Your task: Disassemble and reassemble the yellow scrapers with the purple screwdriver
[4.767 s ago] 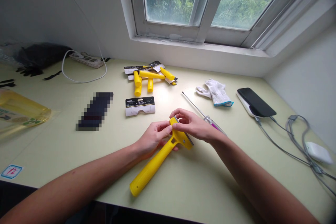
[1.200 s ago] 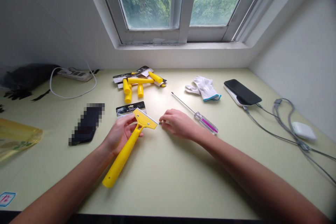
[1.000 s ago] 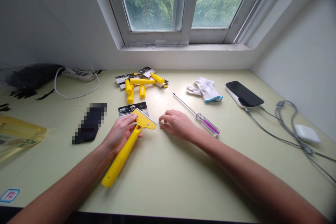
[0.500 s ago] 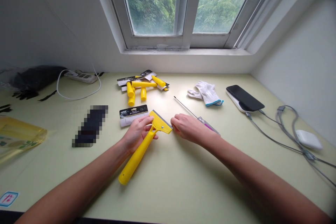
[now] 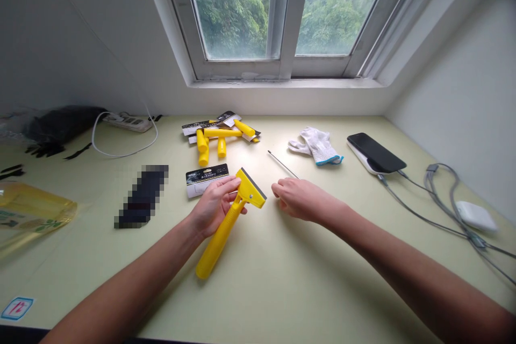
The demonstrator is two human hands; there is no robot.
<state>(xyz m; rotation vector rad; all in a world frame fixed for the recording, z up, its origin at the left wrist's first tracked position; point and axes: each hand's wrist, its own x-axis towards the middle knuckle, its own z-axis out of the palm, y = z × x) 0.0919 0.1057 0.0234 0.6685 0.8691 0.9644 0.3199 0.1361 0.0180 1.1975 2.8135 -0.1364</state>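
Head view: left hand [image 5: 213,207] grips scraper [image 5: 226,236] beside packaging card [image 5: 199,185].

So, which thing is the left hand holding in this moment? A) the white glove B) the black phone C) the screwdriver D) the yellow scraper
D: the left hand is wrapped around the yellow scraper, at the top of its handle, just below the blade head.
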